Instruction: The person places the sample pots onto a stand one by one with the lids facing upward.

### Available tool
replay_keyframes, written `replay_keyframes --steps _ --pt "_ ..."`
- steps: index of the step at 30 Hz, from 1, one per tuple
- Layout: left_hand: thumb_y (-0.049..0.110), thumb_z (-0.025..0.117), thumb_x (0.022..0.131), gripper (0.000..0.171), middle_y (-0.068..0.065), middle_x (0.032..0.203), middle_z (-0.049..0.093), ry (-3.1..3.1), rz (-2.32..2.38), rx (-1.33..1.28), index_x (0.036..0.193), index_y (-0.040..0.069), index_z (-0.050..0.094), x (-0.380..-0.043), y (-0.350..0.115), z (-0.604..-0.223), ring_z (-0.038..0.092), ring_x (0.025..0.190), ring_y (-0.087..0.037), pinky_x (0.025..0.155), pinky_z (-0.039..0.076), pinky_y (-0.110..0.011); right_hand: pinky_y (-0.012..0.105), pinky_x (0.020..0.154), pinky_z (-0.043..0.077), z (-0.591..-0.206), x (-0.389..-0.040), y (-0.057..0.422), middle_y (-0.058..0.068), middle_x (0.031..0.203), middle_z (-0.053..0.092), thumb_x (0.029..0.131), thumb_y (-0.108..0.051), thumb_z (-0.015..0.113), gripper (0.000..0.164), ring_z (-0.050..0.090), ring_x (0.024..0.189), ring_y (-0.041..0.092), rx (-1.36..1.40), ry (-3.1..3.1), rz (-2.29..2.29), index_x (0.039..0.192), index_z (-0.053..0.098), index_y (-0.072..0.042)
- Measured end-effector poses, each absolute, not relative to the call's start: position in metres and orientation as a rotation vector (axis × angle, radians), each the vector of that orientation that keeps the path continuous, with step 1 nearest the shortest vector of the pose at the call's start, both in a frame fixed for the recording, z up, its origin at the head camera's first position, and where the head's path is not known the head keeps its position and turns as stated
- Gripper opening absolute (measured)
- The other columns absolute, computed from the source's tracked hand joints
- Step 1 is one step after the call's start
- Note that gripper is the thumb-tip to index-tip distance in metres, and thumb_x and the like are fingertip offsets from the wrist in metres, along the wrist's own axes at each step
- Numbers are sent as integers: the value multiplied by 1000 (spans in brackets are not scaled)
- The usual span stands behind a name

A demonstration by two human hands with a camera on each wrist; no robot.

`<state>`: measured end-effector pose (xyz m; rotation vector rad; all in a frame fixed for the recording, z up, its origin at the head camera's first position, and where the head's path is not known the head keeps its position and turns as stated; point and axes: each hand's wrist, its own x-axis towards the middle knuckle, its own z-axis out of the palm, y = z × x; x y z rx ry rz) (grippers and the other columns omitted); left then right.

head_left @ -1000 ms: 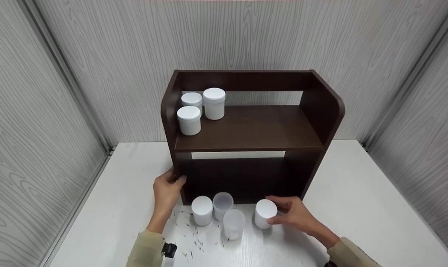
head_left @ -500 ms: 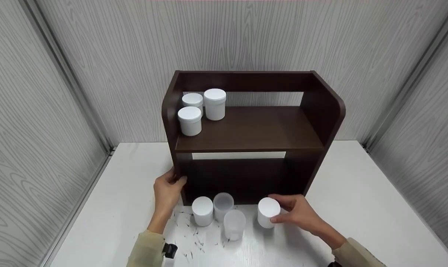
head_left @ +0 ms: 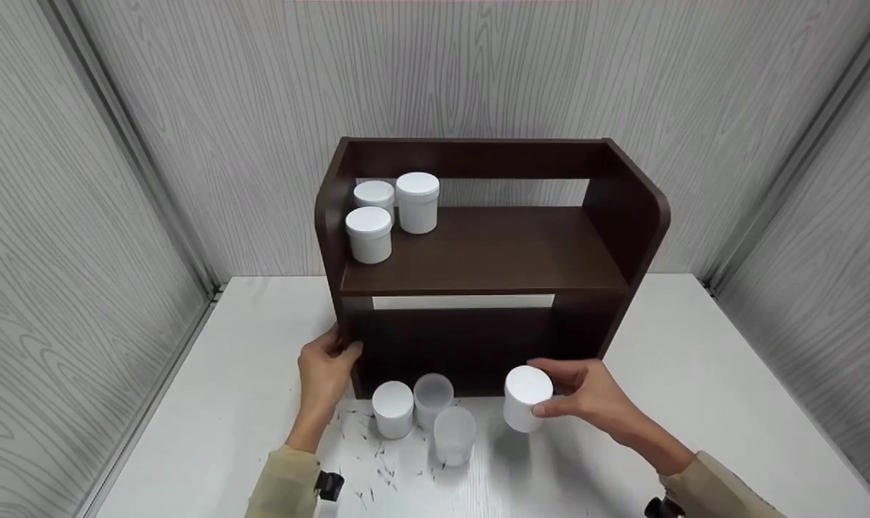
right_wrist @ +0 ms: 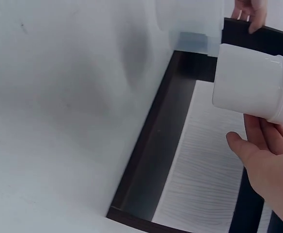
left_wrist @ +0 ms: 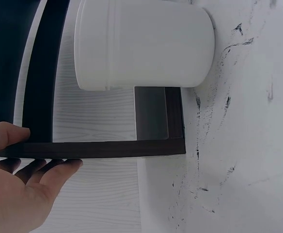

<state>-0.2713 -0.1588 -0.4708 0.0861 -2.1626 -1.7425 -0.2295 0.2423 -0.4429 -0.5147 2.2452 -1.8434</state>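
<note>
A white lidded jar [head_left: 528, 398] is held upright off the table in my right hand [head_left: 596, 399], thumb on its near side and fingers behind. In the right wrist view the same jar [right_wrist: 250, 82] shows its plain wall and lid rim. My left hand [head_left: 324, 374] grips the left side panel of the dark brown shelf [head_left: 492, 248]. The left wrist view shows the thumb on one face of the side panel [left_wrist: 112, 148] and fingers on the other. Before the shelf stand another white lidded jar [head_left: 393, 410] and two translucent cups [head_left: 433, 396], [head_left: 454, 437].
Several white jars stand upright at the left of the upper shelf, including a tall jar [head_left: 417, 203] and a short front jar [head_left: 369, 235]. Dark scuff marks [head_left: 384, 471] streak the white table [head_left: 708, 403]. Grey wood-patterned walls [head_left: 478, 72] surround the table.
My right hand has raised the white jar off the table, moving it slightly right and toward the shelf. The left hand keeps its grip on the side panel.
</note>
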Motion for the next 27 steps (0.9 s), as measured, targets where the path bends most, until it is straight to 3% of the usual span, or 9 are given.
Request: replay_keyframes --steps 7,18,27 --pt "5 71 96 51 -29 127 69 -2156 -1754 93 143 -10 58 -271 -159 -470 69 115 -37 85 56 -24 33 97 56 -412 -222 234 21 128 71 76 -1 92 70 70 118 26 -529 2224 -1843 138 62 10" --pt "6 71 96 55 -32 130 66 -2189 -1728 83 144 -14 53 -272 -159 -470 67 120 -41 95 58 -40 33 94 58 -362 -211 220 18 126 73 76 -3 93 70 71 116 27 -538 2268 -1810 138 63 8" --pt "5 72 94 53 -31 128 68 -2172 -1726 109 142 -12 57 -271 -158 -469 68 117 -40 89 59 -33 35 94 58 -325 -214 206 18 123 74 76 -1 93 66 72 113 28 -592 2289 -1827 137 66 6"
